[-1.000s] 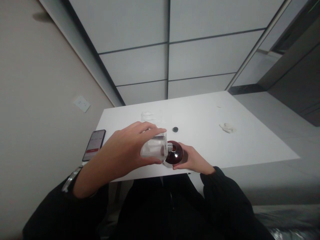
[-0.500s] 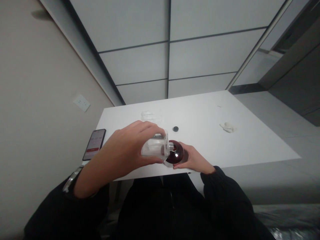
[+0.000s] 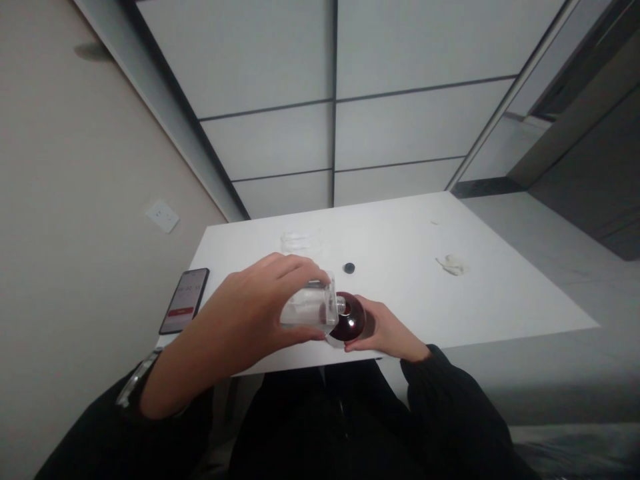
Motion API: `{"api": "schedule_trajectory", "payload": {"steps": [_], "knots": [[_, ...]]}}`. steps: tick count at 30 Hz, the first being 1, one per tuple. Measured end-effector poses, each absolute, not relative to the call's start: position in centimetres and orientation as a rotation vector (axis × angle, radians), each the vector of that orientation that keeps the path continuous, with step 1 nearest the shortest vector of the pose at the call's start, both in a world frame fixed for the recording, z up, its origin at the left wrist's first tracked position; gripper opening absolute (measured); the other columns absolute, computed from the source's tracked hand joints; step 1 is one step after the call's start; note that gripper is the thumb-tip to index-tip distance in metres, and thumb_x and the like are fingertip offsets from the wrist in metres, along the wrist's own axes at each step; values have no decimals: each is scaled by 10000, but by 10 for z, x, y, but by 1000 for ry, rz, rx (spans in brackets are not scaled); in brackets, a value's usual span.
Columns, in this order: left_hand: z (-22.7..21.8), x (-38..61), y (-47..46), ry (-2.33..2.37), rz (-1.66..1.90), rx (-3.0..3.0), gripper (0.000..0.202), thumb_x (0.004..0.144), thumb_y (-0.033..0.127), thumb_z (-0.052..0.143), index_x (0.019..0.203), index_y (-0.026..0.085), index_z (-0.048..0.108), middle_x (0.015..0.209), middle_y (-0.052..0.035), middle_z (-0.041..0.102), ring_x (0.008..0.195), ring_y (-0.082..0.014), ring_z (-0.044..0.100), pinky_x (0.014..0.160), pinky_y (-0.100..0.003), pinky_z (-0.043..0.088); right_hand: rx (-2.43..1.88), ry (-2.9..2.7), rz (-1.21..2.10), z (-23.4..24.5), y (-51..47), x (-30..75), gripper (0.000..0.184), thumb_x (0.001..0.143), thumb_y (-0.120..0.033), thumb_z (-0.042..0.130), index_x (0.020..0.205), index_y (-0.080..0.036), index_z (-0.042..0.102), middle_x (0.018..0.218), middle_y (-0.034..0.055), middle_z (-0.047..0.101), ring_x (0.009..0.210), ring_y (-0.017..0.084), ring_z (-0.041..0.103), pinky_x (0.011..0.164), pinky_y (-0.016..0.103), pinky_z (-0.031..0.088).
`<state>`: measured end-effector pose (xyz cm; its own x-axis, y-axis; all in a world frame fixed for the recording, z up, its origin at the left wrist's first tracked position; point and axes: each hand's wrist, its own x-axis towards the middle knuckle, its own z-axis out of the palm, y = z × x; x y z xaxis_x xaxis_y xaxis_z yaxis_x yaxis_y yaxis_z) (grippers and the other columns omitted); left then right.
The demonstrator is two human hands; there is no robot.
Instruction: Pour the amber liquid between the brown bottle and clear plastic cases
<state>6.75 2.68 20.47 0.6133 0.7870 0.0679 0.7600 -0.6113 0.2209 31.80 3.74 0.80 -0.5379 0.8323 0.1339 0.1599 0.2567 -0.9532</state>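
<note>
My left hand (image 3: 250, 320) grips a clear square bottle (image 3: 309, 311), tipped on its side so that its neck meets the mouth of a round dark-red bottle (image 3: 350, 321). My right hand (image 3: 383, 330) wraps around the dark-red bottle, which stands near the front edge of the white table (image 3: 400, 267). A small black cap (image 3: 349, 268) lies on the table just beyond the two bottles.
A phone (image 3: 184, 309) with a lit screen lies at the table's left edge, by the wall. A crumpled white tissue (image 3: 451, 265) sits to the right, and a clear plastic item (image 3: 299, 241) rests farther back. My left wrist wears a watch (image 3: 134, 380).
The view has shifted slightly, so everything sits a little lower in the picture. The clear bottle stays tipped against the dark-red bottle in both hands.
</note>
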Motion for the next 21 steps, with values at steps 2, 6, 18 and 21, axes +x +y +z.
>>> {"api": "schedule_trajectory", "payload": {"steps": [2, 6, 18, 21], "knots": [[205, 68, 27, 1293, 227, 2661, 498, 820, 408, 887, 1245, 280, 661, 1328, -46, 729, 1231, -292, 677, 979, -409, 575, -899, -1875, 1317, 7, 38, 318, 901, 696, -515, 963, 1485, -284, 594, 1402, 93, 724, 1300, 358, 679, 1140, 522, 510], [205, 68, 27, 1294, 237, 2667, 474, 836, 411, 866, 1247, 277, 671, 1348, -63, 722, 1253, -309, 670, 998, -438, 579, -896, -1864, 1320, 9, 37, 317, 885, 692, -507, 966, 1469, -276, 611, 1384, 94, 734, 1293, 363, 685, 1148, 534, 507], [205, 68, 27, 1253, 245, 2694, 499, 838, 403, 871, 1276, 276, 669, 1351, -68, 716, 1262, -317, 658, 1014, -457, 570, -895, -1866, 1314, 8, 37, 318, 879, 688, -500, 970, 1464, -287, 614, 1385, 89, 733, 1298, 357, 682, 1160, 540, 494], [206, 68, 27, 1252, 254, 2696, 505, 836, 408, 873, 1278, 277, 666, 1349, -69, 717, 1260, -316, 659, 1017, -457, 567, -898, -1871, 1308, 7, 37, 318, 872, 695, -499, 966, 1462, -279, 614, 1395, 97, 727, 1302, 360, 679, 1156, 540, 495]]}}
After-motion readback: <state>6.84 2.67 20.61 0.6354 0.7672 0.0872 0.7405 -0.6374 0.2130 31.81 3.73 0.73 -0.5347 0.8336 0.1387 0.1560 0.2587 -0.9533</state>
